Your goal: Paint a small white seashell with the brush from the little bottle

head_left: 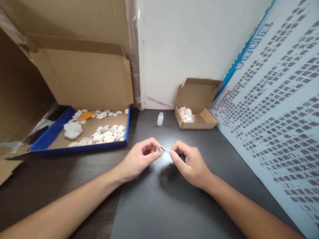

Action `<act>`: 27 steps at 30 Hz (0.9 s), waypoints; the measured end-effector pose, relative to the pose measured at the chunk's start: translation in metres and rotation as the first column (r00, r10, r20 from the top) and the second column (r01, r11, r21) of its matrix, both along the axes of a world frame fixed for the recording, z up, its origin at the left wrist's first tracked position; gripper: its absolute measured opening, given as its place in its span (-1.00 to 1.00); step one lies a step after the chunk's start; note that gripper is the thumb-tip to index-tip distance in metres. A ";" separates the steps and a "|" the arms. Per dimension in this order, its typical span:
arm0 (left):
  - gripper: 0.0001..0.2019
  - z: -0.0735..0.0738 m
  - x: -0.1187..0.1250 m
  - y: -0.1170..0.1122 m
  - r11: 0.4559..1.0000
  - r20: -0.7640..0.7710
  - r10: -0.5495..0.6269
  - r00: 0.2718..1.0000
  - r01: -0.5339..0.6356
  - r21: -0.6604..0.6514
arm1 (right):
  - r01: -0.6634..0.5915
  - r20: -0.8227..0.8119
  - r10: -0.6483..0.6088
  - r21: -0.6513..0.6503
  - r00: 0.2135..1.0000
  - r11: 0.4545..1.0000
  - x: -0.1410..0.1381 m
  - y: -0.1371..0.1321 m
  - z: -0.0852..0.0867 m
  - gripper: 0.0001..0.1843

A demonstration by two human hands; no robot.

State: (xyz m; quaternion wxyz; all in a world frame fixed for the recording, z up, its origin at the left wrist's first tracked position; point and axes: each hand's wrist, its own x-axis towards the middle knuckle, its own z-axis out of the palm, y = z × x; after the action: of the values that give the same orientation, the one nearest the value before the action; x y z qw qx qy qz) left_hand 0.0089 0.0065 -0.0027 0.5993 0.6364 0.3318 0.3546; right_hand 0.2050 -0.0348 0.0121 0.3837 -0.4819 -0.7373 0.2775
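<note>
My left hand (141,157) and my right hand (190,162) meet over the dark table (159,199), fingertips almost touching. The left thumb and forefinger pinch a small white shell (161,149). The right fingers are closed on a thin brush-like applicator (166,151) whose tip rests on the shell; a dark cap shows between those fingers. A small clear bottle (160,119) stands uncapped just beyond the hands.
A blue-rimmed cardboard tray (53,132) at the left holds several white shells and an orange one. A small open cardboard box (196,122) with shells sits at the back right. A printed poster (274,116) leans along the right side. Cardboard flaps rise behind.
</note>
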 end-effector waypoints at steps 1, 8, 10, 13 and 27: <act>-0.76 0.000 0.000 0.000 1.000 -0.001 0.003 1.000 -0.003 0.005 | 0.001 0.008 -0.001 -0.002 1.000 1.000 0.000 0.000 0.000 -0.81; -0.76 0.000 0.001 0.000 1.000 0.010 0.012 1.000 -0.012 0.019 | -0.003 -0.006 0.003 0.019 1.000 1.000 -0.001 -0.001 0.004 -0.77; -0.76 0.001 0.001 0.000 1.000 0.002 0.014 1.000 -0.014 0.015 | 0.018 -0.024 -0.017 0.031 1.000 0.999 -0.001 0.000 0.004 -0.78; -0.76 0.002 0.001 -0.001 1.000 -0.007 0.019 1.000 -0.019 0.011 | 0.035 -0.013 -0.034 0.032 0.999 0.999 -0.003 0.000 0.003 -0.80; -0.78 0.002 0.000 0.001 0.999 0.067 0.012 0.998 -0.009 -0.041 | 0.065 0.000 -0.065 0.053 0.998 0.996 -0.002 0.001 0.002 -0.81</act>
State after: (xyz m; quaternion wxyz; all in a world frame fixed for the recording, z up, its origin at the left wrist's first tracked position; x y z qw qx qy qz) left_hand 0.0086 0.0076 -0.0005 0.6211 0.6101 0.3220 0.3718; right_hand 0.2030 -0.0337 0.0142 0.4045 -0.4956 -0.7286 0.2449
